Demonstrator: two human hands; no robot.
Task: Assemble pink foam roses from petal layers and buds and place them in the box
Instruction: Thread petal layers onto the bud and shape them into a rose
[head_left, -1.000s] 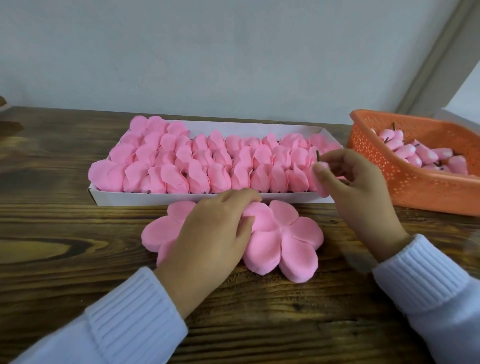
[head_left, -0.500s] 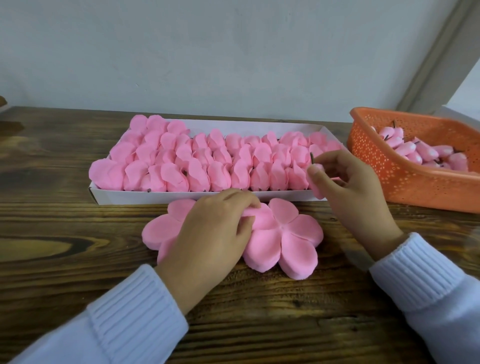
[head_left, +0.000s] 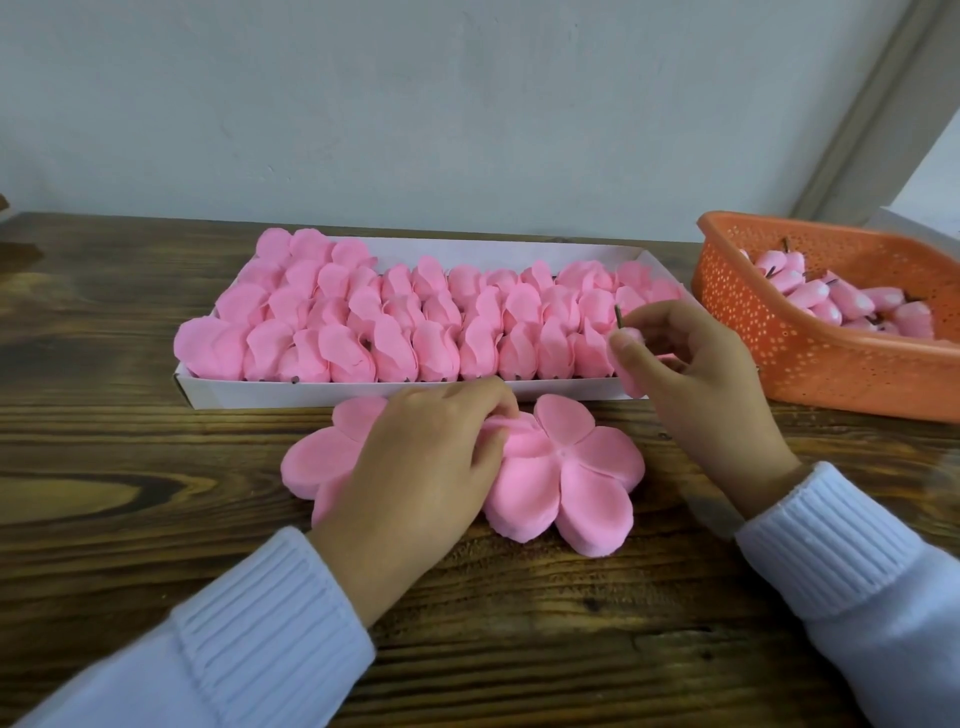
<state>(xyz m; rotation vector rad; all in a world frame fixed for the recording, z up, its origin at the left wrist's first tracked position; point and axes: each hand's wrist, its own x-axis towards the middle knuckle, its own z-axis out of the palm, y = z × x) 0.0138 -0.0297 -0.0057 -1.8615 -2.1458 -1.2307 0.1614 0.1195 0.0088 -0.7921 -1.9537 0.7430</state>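
Step in hand, as judged: separating a petal layer to join to a bud.

1. Wooden table (head_left: 156, 519): one.
2. White box (head_left: 363, 396): one. It is packed with finished roses (head_left: 363, 343), too overlapped to count.
3. Orange basket (head_left: 810, 353): one, holding roughly ten spare buds (head_left: 810, 296).
4. Petal-layer stacks: two, a right stack (head_left: 566, 467) and a left stack (head_left: 317, 462), flat in front of the box.
5. Left hand (head_left: 426, 467): its fingers curl and pinch a petal where the stacks meet.
6. Right hand (head_left: 696, 384): it pinches one bud (head_left: 632, 382), stem up.

Next move: probably lift a single layer and centre it on the stem.

table (head_left: 156, 519): wood, dark stain, strong grain, low sheen
box (head_left: 363, 397): white card, matt, smooth
roses (head_left: 395, 332): pink foam, matt, soft-looking (thin petals, no shine)
petal layers (head_left: 571, 483): same pink foam, matt, near the table's front edge
basket (head_left: 810, 353): orange plastic, perforated walls, slight gloss, at the table's right edge
buds (head_left: 810, 293): pink foam, matt; thin dark stems, material unclear
sleeves (head_left: 270, 639): white ribbed knit cloth
wall (head_left: 467, 104): pale paint, matt
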